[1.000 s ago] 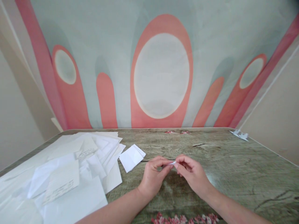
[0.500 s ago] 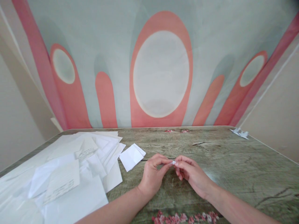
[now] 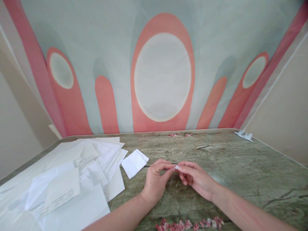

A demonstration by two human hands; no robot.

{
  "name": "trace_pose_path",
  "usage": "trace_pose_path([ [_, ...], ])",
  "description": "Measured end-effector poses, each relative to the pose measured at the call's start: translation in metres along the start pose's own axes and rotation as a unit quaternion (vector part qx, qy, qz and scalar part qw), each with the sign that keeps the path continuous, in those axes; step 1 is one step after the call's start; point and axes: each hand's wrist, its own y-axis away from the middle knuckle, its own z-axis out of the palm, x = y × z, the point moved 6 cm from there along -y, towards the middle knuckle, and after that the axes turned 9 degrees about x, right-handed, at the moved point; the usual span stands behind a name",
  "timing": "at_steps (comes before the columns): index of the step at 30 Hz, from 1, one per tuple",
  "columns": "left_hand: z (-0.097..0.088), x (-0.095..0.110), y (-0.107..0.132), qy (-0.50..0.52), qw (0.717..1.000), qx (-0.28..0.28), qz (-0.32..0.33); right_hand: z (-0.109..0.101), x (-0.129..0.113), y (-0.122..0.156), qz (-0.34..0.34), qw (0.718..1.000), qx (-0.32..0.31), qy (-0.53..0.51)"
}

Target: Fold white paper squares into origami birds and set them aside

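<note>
Between my fingertips, above the middle of the table, is a small piece of white folded paper (image 3: 176,167). My left hand (image 3: 157,179) pinches its left end between thumb and forefinger. From the other side, my right hand (image 3: 196,178) grips it with thumb and forefinger, the other fingers curled underneath. Most of the paper is covered by the fingers, so its exact shape is hard to make out. Just left of my left hand lies a small stack of white paper squares (image 3: 134,163).
A large loose pile of white paper sheets (image 3: 96,205) spreads over the left of the wood-grain table (image 3: 252,179). White folded paper figures (image 3: 243,135) rest at the far right corner. Behind the table rises a wall (image 3: 163,77) with coral and pale green shapes.
The view has shifted slightly. Both hands keep their pinch on the small paper, with hardly any movement of the fingers.
</note>
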Motion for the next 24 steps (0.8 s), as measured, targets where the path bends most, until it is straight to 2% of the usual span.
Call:
trace_pose_path([
  [8, 0.005, -0.018, -0.001, 0.031, 0.996, -0.026, -0.078, 0.002, 0.000, -0.001, -0.004, 1.000, -0.008, -0.011],
  [17, 0.003, -0.002, -0.001, -0.005, 1.000, -0.025, -0.005, 0.002, 0.000, 0.001, 0.020, 0.999, -0.003, -0.037],
  [24, 0.003, 0.003, 0.000, -0.021, 0.999, -0.035, 0.014, -0.001, 0.002, -0.001, 0.051, 0.998, 0.011, -0.027],
])
